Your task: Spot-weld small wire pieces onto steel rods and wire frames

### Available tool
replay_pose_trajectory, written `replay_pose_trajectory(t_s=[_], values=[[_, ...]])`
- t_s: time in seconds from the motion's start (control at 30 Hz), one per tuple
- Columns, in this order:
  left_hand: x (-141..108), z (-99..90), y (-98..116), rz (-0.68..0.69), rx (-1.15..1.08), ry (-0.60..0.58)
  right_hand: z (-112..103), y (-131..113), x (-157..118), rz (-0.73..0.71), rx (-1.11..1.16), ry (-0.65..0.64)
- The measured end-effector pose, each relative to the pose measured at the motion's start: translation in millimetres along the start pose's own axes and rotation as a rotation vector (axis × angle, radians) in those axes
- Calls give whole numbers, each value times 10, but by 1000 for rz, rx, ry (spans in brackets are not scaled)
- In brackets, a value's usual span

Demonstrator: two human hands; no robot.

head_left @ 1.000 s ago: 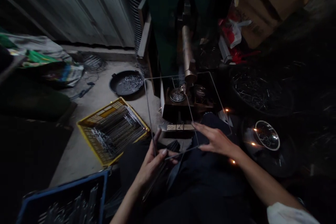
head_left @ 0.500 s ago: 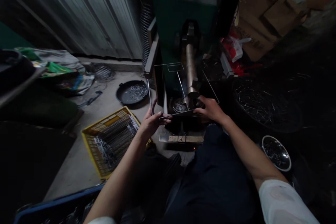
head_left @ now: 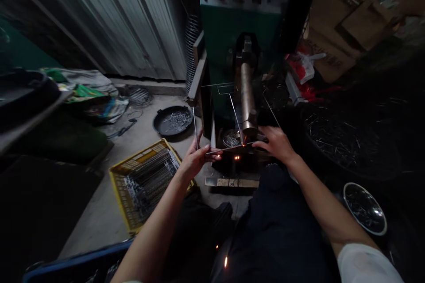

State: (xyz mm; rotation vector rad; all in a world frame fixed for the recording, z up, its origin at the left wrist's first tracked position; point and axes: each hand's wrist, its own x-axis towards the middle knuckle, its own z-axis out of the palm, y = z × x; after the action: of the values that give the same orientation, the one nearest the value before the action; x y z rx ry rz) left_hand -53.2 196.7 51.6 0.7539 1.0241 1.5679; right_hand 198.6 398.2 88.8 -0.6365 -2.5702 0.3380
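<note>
While both hands (head_left: 199, 159) (head_left: 277, 143) keep pinching the wire frame (head_left: 232, 115), sparks (head_left: 237, 157) now fly

The blue crate (head_left: 79, 265) was cut off by the bottom edge. The right hand (head_left: 277, 143) covered the wire frame's (head_left: 232, 110) near right corner. Contents of the steel bowl (head_left: 365, 208) were too dark to identify.

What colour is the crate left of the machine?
Yellow crate, clearest in the head view.
</note>
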Motion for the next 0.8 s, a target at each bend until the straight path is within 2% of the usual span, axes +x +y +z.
replay_pose_trajectory(t_s=[0.1,0.17,0.23,0.3,0.4,0.6,0.67,0.73,0.77,0.8], values=[[25,3,14,13,-11,-4,-87,219,-64,141,-51,169],[9,25,25,15,-21,-9,-108,389,-92,327,88,230],[-87,72,26,17,-19,-7,-96,497,-143,494,311,191],[-309,147,0,11,6,13,-69,485,-281,590,531,112],[-877,294,-105,-49,80,87,-42,227,-757,658,742,6],[-2194,513,-388,-234,278,339,-81,-676,-2259,846,918,-272],[-2513,462,-442,-261,447,454,-113,-915,-2607,913,980,-331],[-2720,288,-456,-239,651,524,-153,-1049,-2770,956,1018,-332],[-2764,157,-453,-188,776,514,-177,-1065,-2786,971,1033,-303],[-2762,9,-448,-146,942,404,-204,-1045,-2769,986,1045,-253]])
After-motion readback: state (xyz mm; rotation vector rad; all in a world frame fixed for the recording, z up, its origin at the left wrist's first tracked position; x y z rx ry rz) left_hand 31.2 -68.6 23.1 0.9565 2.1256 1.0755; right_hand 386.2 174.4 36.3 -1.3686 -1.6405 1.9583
